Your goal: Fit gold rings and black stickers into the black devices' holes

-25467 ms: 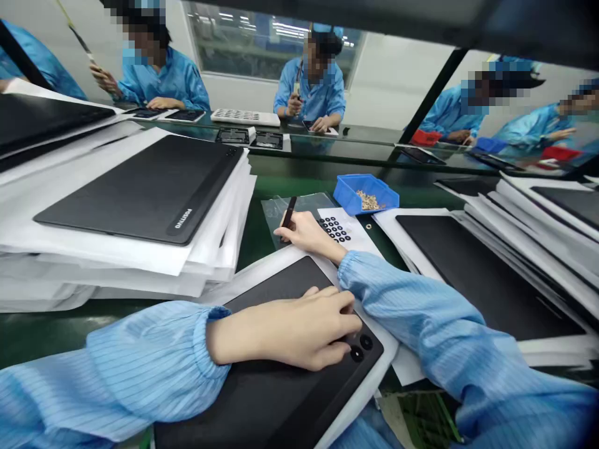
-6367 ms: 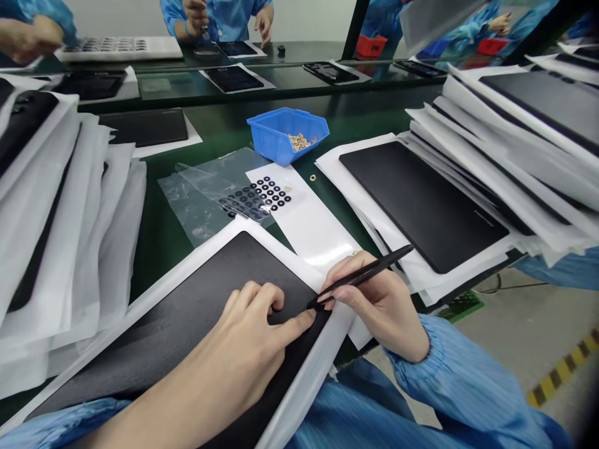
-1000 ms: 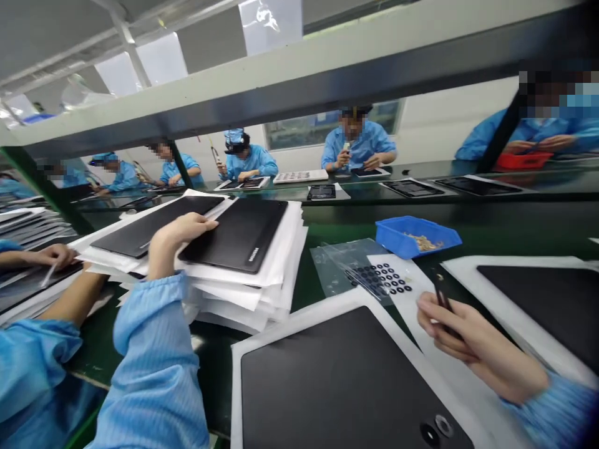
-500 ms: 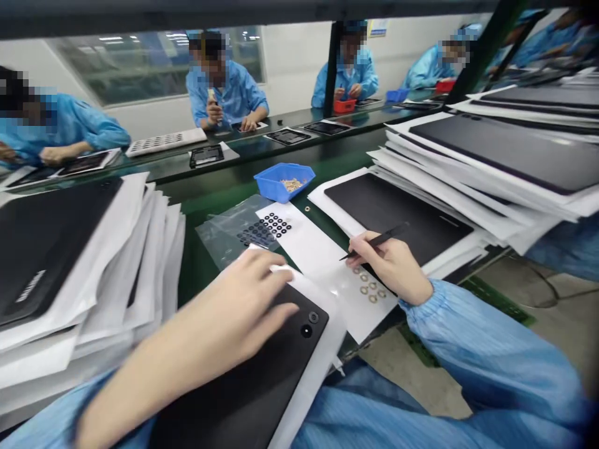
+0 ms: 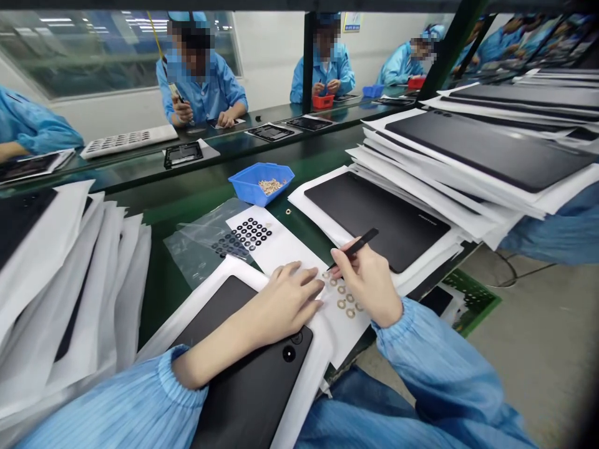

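the right hand pinches slim black tweezers, their tips just beside small gold rings on a smooth white backing sheet. the left hand lies open, gripping nothing, on the white paper sleeve of a matte black tablet (two round marks near its corner). further along the green tabletop sit black rings on that sheet, a crumpled clear plastic bag, a blue plastic bin of gold rings, and stacks of sleeved tablets.
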### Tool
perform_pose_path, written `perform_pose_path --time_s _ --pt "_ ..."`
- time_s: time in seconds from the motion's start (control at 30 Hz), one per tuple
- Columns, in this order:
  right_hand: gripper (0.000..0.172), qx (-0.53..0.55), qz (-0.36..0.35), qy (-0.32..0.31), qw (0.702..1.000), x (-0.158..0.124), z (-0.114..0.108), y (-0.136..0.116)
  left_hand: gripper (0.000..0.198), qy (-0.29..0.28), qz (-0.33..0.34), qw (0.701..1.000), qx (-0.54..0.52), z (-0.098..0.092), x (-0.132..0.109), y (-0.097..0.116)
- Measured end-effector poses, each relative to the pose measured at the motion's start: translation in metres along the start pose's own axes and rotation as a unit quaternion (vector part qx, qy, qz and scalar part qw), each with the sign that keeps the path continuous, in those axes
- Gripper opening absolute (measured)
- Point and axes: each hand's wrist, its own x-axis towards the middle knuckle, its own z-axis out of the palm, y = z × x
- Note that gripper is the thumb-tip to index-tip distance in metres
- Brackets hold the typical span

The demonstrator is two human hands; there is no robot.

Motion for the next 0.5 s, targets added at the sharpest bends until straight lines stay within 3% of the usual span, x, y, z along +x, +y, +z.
perform_pose_path --time_s 0.27,0.5 --pt "0.022 -0.035 0.017 0.071 0.997 -0.012 0.011 0.003 0.034 -0.004 -0.003 1.0 -0.007 0.0 0.002 0.001" --pt "0.021 -0.035 0.008 0.051 0.998 -0.01 0.01 0.004 0.034 -0.014 -0.01 1.0 -0.018 -0.001 0.003 0.0"
